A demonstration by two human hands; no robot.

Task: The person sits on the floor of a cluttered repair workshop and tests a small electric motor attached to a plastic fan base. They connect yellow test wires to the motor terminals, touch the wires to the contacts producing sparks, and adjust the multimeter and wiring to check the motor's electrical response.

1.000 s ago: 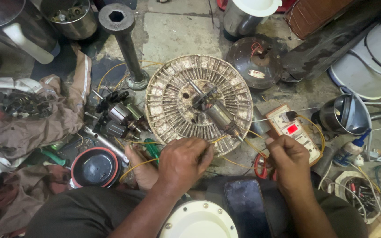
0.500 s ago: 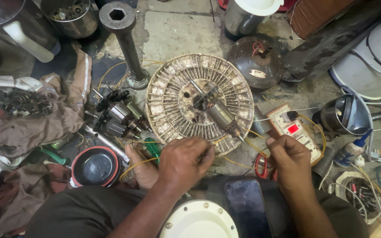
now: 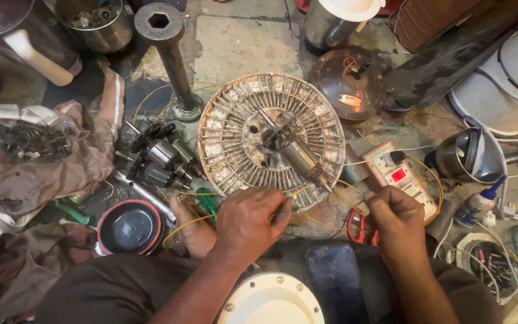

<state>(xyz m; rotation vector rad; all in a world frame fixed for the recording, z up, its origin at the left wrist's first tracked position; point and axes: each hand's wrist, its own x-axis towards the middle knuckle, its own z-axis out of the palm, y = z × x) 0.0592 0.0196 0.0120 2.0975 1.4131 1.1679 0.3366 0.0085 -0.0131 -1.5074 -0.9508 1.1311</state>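
Left hand (image 3: 248,223) pinches yellow wire (image 3: 182,225) at the round stator (image 3: 271,141) rim; right hand (image 3: 395,223) grip, closed on another wire, sits just right.

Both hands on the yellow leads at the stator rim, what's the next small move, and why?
Probably bring the yellow wire ends together: the left hand pinches one at the stator rim, the right hand holds another nearby, and the ends look apart. The bulb glows, so avoid bare conductor.

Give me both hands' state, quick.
Left hand: closed, fingers pinching yellow wire at the stator rim.
Right hand: closed, pinching a thin wire; which wire cannot be told.
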